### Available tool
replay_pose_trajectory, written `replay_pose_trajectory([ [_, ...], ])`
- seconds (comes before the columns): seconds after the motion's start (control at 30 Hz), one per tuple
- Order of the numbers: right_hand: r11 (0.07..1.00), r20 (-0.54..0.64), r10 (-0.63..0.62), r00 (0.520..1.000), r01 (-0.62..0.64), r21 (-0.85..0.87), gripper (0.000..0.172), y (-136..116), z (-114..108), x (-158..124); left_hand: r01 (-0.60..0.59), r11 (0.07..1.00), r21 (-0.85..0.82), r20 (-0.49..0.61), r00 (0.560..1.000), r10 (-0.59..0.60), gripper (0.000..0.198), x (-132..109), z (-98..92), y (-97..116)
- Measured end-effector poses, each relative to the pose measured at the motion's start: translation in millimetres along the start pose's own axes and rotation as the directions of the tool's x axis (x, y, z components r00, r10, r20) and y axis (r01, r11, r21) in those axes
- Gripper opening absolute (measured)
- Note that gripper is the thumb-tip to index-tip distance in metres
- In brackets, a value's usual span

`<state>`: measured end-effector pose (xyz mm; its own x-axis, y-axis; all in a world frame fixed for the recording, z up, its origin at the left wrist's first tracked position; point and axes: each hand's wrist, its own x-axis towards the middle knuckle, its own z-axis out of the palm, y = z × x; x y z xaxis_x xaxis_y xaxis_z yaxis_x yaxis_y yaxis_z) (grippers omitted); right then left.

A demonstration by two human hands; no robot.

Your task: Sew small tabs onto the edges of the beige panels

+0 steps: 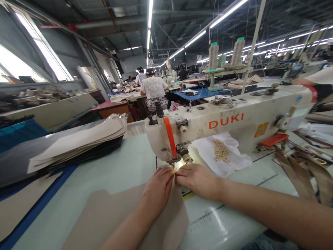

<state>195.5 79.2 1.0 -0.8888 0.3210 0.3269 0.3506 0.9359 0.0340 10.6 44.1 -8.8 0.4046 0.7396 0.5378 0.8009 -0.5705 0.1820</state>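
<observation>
Just in front of the needle of a white sewing machine (226,118), my two hands meet at the fingertips. My left hand (157,185) is closed, with its fingers pinched together at the edge of a large beige fabric panel (111,215) that spreads beneath it across the table. From the right comes my right hand (199,180), also closed, its fingertips against those of the left. Whatever it pinches is hidden by the fingers. A small lamp lights the area around the presser foot, which the hands partly cover.
Gold-coloured metal rings (221,151) lie on a white cloth (239,161) under the machine arm. Stacked beige panels (83,142) are at left. Brown straps (296,170) hang at right, and thread cones (213,55) stand behind. A person (154,88) sits farther off.
</observation>
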Motion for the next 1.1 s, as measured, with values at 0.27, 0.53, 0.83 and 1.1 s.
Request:
replay_pose_trajectory([
  [0.27,1.000,-0.019,0.019,1.000,-0.020,-0.023,0.007,4,3,2,0.013,1.000,-0.001,0.008,1.000,-0.013,0.023,3,4.1,-10],
  [0.53,1.000,-0.006,0.028,1.000,-0.028,-0.001,0.009,6,3,5,-0.021,0.999,0.039,-0.018,1.000,0.022,0.023,5,4.7,-13],
  [0.83,0.998,0.017,0.058,0.998,-0.058,0.000,0.008,3,2,6,-0.007,0.999,0.040,-0.024,1.000,0.008,0.023,4,3.9,-12],
  [1.1,0.998,0.001,0.065,0.998,-0.065,-0.004,0.008,2,5,4,-0.016,0.997,0.072,0.008,1.000,0.015,0.023,4,3.0,-10],
])
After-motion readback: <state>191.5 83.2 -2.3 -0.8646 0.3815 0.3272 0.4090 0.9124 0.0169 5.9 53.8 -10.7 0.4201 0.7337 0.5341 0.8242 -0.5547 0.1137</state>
